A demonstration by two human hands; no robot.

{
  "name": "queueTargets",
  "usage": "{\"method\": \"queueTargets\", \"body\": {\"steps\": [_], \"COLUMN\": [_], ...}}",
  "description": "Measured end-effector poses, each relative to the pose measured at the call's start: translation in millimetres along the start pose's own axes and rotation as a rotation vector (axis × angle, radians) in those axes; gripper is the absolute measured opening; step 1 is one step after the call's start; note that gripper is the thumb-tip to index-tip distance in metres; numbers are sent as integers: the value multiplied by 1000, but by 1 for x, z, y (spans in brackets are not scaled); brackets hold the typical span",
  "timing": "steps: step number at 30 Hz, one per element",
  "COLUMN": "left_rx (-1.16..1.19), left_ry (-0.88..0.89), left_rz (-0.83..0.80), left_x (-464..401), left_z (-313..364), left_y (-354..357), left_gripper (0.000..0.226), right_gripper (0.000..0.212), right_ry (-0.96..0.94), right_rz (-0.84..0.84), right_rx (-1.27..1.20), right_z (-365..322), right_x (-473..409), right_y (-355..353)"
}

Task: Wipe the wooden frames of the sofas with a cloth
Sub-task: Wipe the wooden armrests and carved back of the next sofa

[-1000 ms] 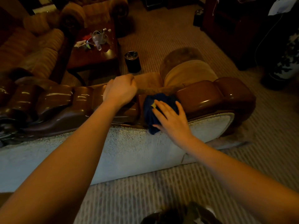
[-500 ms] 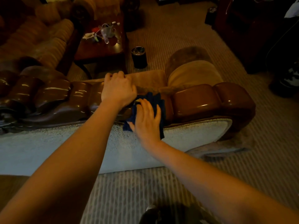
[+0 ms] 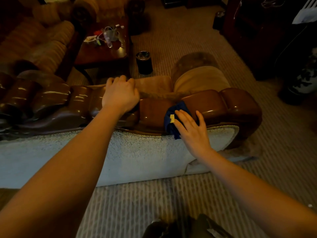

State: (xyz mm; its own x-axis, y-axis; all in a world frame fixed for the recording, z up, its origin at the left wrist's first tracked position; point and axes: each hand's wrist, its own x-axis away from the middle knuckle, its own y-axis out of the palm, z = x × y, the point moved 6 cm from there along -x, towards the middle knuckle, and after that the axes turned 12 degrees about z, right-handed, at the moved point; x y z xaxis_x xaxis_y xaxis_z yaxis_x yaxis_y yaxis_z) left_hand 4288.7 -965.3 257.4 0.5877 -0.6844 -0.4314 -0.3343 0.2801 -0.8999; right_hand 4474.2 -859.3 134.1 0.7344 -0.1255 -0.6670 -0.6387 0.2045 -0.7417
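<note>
I stand behind a sofa whose carved, glossy brown wooden frame (image 3: 216,105) runs along the top of its back. A dark blue cloth (image 3: 171,124) with a small yellow tag lies against the frame right of centre. My right hand (image 3: 192,129) presses flat on the cloth with straight, spread fingers. My left hand (image 3: 120,95) curls its fingers over the top of the frame further left, gripping it. The sofa's pale fabric back panel (image 3: 133,155) faces me below the frame.
A dark wooden coffee table (image 3: 106,52) with small clutter stands beyond the sofa, a black cylindrical bin (image 3: 144,62) beside it. A striped sofa (image 3: 34,42) sits at far left, dark furniture (image 3: 257,31) at right. Striped carpet (image 3: 188,36) covers the floor.
My right hand slid the cloth left along the frame, then back to the right. My left hand stayed gripping the frame top.
</note>
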Motion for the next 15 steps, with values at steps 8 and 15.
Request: {"method": "queueTargets", "body": {"steps": [8, 15], "left_rx": [63, 245], "left_ry": [-1, -27], "left_rz": [30, 72], "left_x": [0, -2], "left_z": [2, 1], "left_y": [-1, -8], "left_gripper": [34, 23], "right_gripper": [54, 71], "right_ry": [176, 212], "right_rz": [106, 47], "right_rx": [29, 31], "right_z": [21, -23], "right_x": [-7, -9], "right_y": [-21, -3]}}
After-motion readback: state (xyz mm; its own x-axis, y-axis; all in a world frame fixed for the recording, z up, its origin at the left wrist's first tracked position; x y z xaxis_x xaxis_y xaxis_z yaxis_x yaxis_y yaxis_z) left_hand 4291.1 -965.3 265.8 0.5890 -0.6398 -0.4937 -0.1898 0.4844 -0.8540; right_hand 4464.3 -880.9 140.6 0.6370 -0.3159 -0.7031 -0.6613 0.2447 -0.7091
